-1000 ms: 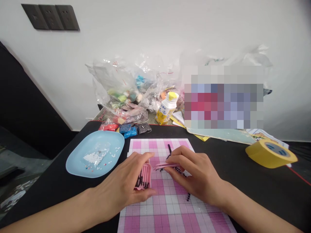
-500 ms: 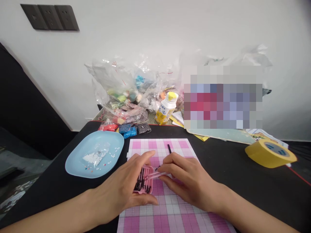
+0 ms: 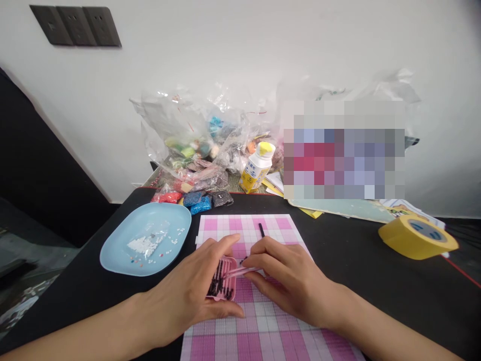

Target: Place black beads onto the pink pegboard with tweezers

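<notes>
My left hand (image 3: 188, 286) is closed around a small pink ridged tray (image 3: 232, 265), thumb at the near side and fingers over the far side. Black beads (image 3: 216, 286) lie along the tray's grooves. My right hand (image 3: 289, 281) pinches pink tweezers (image 3: 240, 271), whose tips reach into the tray among the beads. Whether the tips grip a bead is too small to tell. Under both hands lies a pink-and-white checked board (image 3: 259, 341). A short black strip (image 3: 261, 229) rests on it beyond my right hand, and a few dark bits show beside my right fingertips.
To the left is a blue plate (image 3: 112, 253) with a clear bag of white beads (image 3: 145, 244). Coloured bead packets (image 3: 201, 204), plastic bags (image 3: 180, 130) and a yellow-capped bottle (image 3: 257, 168) stand behind. A yellow tape roll (image 3: 406, 243) lies right.
Almost nothing differs. Both hands, the tray and the tweezers hold their places; the whole view has shifted very slightly.
</notes>
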`<state>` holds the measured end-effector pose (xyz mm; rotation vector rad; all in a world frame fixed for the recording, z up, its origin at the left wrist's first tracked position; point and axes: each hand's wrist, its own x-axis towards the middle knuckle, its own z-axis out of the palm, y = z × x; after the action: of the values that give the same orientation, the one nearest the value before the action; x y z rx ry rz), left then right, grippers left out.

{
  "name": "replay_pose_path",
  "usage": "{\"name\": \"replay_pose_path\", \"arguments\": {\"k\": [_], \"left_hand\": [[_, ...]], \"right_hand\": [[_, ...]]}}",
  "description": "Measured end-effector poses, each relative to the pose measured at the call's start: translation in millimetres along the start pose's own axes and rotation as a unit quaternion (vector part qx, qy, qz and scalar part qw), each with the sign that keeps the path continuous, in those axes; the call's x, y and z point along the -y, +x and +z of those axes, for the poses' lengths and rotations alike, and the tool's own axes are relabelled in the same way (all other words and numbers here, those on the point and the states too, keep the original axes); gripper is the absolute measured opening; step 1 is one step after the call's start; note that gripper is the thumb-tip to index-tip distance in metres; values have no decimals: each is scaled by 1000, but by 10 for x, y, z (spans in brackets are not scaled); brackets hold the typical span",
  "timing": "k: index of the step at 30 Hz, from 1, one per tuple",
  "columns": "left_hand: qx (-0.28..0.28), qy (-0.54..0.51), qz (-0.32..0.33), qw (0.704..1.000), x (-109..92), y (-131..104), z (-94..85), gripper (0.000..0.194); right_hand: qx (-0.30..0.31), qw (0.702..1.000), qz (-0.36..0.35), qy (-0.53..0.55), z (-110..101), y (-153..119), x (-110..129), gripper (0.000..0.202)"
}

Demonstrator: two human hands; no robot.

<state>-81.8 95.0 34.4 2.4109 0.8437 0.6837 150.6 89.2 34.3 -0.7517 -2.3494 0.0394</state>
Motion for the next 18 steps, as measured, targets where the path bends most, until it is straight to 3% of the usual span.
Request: {"name": "replay_pose_path", "arguments": {"k": [8, 13, 18], "left_hand": [[13, 22, -23, 999, -14, 1, -13, 95], [-13, 81, 41, 996, 49, 39, -7, 63], [-29, 142, 91, 985, 43, 77, -7, 26]], "right_hand": [[-26, 1000, 4, -12, -17, -7, -28, 10], [-61, 997, 30, -27, -75, -15, -108, 7], [-36, 996, 55, -59, -98, -36, -169, 13]]}}
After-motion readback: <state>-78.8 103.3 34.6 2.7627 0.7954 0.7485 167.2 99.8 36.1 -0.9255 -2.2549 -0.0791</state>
